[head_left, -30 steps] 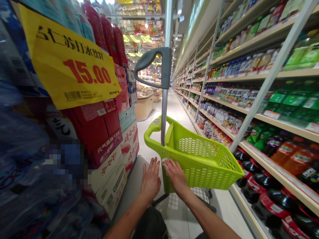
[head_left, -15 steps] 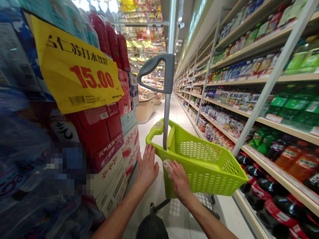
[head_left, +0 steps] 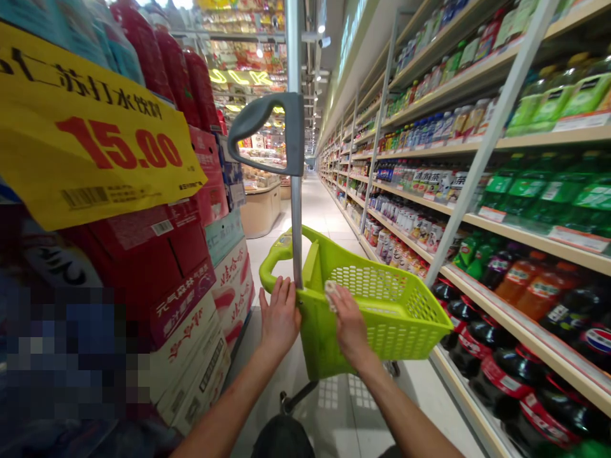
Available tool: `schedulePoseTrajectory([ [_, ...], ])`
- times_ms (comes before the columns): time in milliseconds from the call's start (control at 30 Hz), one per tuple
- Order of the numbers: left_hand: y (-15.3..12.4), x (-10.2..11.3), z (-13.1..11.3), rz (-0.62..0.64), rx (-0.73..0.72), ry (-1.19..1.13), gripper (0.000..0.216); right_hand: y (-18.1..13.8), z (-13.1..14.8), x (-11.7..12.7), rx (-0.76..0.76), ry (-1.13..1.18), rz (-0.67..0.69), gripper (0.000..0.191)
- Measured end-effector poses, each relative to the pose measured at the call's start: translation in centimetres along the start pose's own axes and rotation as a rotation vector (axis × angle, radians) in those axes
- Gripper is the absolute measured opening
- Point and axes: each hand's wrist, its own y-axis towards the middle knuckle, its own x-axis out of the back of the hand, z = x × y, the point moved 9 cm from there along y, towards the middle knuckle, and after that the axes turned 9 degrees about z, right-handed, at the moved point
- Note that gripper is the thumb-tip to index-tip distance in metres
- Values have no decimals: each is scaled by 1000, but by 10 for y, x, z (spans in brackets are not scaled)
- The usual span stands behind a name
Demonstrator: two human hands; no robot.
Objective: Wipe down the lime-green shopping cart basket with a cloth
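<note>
A lime-green shopping cart basket with perforated sides stands before me. My left hand rests against its near end beside the handle, fingers stretched out and nothing held in them. In my right hand is a crumpled white cloth or wipe, pressed under the fingers at the cart's near upper rim. Between my hands a metal pole rises from the cart, carrying a grey loop grip.
Shelves of bottled drinks line the right side. Stacked drink cartons and a yellow price sign stand close on the left. A pale tiled aisle runs ahead, past a display counter.
My right hand has moved up with the cloth, from the cart's end panel to its rim. The view has shifted, so the cart and pole appear further left.
</note>
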Motion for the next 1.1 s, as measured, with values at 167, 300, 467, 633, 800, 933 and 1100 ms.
schedulePoseTrajectory([
  [167, -4, 3, -12, -28, -66, 12, 49, 18, 41, -17, 101, 66, 38, 45],
  [300, -8, 7, -21, -83, -81, -6, 48, -6, -30, 10, -89, -9, -39, 49],
  [467, -10, 12, -45, -119, -86, -46, 46, -8, -27, 21, -127, 26, -17, 52],
  [633, -6, 19, -58, -67, -188, -101, 46, -4, -13, 18, -43, 66, -25, 51],
  [800, 10, 29, -38, -71, -186, -162, 37, 10, -34, 62, -24, 12, -149, 49],
  [933, 18, 25, -46, -53, -227, -223, 29, 73, 30, 133, 221, 27, -358, 47],
  [1100, 16, 22, -64, -85, -251, -267, 32, 114, 57, 143, 443, -45, -302, 42],
])
